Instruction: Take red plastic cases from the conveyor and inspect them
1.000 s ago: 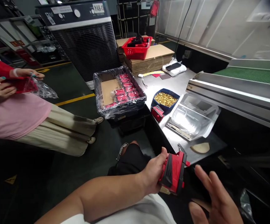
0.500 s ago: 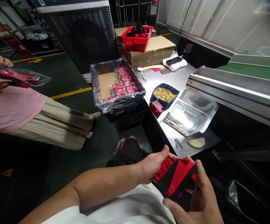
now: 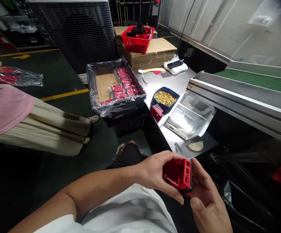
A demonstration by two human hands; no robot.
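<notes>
A red-and-black plastic housing is held low in front of me, its hollow red inside and a slotted end wall turned up. My left hand grips it from the left, fingers over the far edge and thumb along the near side. My right hand cups its right side with bent fingers against the black edge; its fingertips are partly hidden behind the housing. On the metal table beyond lie a blue bin of small brass-coloured parts, another red-and-black housing and a pair of small pliers.
A clear plastic tray holds plastic bags. A film-lined black crate contains several bagged red parts. Behind it, a red basket sits on stacked cardboard. A green conveyor runs at right. A co-worker stands left holding a bagged red part.
The housing has been turned so its open hollow side faces up. My left hand now reaches over its far edge, and my right hand stays at its right side. The view has shifted slightly right.
</notes>
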